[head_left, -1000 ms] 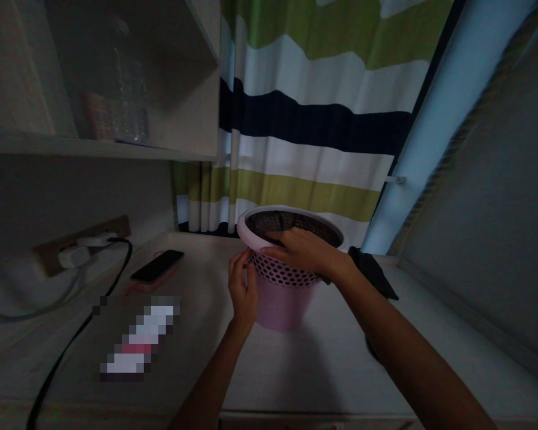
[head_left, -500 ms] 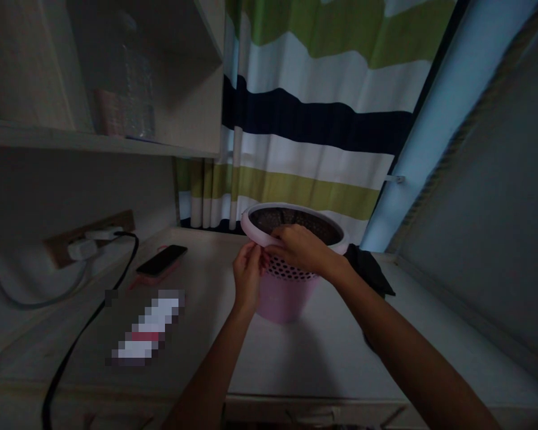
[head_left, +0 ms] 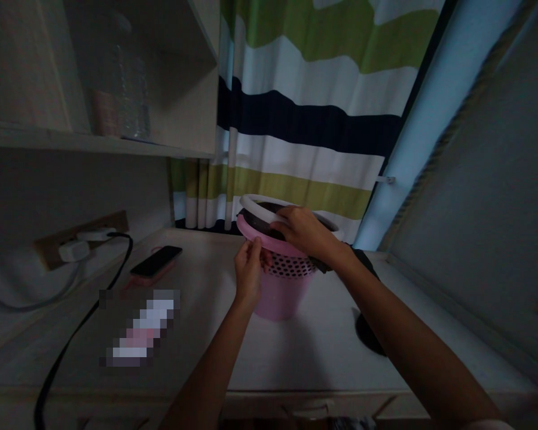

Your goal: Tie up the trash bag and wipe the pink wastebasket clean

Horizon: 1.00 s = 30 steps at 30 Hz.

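A pink plastic wastebasket [head_left: 280, 298] with a band of round holes stands upright on the desk in front of me. Its pale rim ring [head_left: 256, 209] is tilted and raised off the pink top edge on the near left side. Between ring and edge shows a dark bag liner [head_left: 254, 225]. My right hand [head_left: 308, 236] is closed on the near part of the ring, fingers over it. My left hand [head_left: 250, 272] pinches the pink top edge at the front left, thumb up; some of its fingertips are hidden behind the thumb.
A phone in a pink case [head_left: 156, 263] lies left on the desk [head_left: 197, 334], behind a pixelated item [head_left: 141, 331]. A black cable [head_left: 83, 331] runs from the wall socket. A black round object [head_left: 368, 331] sits under my right forearm. Striped curtains [head_left: 305, 143] hang behind.
My right hand has lifted the pale ring off the wastebasket's top edge, baring the dark liner beneath. My left hand stays at the front left edge. The view has shifted slightly.
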{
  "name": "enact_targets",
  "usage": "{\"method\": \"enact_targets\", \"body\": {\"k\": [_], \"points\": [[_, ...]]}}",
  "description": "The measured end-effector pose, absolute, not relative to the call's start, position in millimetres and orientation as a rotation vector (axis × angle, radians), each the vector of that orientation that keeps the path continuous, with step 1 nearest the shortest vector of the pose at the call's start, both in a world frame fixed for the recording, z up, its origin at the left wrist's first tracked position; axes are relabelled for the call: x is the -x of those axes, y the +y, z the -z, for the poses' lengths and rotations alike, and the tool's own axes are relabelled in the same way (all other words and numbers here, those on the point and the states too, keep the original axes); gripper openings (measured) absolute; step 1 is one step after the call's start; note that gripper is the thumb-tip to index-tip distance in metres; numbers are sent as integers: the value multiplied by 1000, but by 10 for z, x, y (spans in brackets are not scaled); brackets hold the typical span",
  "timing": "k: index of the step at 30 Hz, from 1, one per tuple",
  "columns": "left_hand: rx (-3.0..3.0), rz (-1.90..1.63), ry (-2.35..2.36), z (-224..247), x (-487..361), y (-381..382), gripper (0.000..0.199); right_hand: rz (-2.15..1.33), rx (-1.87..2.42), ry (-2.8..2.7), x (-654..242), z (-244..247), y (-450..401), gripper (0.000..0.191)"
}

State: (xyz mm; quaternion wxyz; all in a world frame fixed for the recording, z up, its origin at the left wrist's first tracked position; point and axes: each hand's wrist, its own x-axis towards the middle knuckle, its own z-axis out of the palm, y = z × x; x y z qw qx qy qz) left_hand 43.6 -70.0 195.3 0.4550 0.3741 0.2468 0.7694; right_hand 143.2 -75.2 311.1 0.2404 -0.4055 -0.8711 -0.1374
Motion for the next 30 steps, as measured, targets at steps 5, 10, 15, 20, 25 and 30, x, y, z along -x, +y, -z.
{"method": "enact_targets", "body": {"k": [5,10,15,20,25,30], "points": [[-941,-1895,612,-1964,-465,-721,31,413,1081,-2266,-1592,-3320,-768,21],[-920,-1909,662,-1997,-464,-685,32,420,1045,-2162,-1781,-3534,-830,23],[-817,-1953,740,-2059,-451,-618,31,468,1025,-2070,-2067,-3618,-885,25],[-727,-2081,788,-2089,-418,-610,29,491,1066,-1947,-2598,-3538,-870,32],[-726,-2177,832,-2085,-293,-627,27,498,1175,-1872,-3121,-3113,-722,33],[-674,-2182,862,-2127,-164,-650,28,411,1344,-1852,-3419,-2366,-537,30]]}}
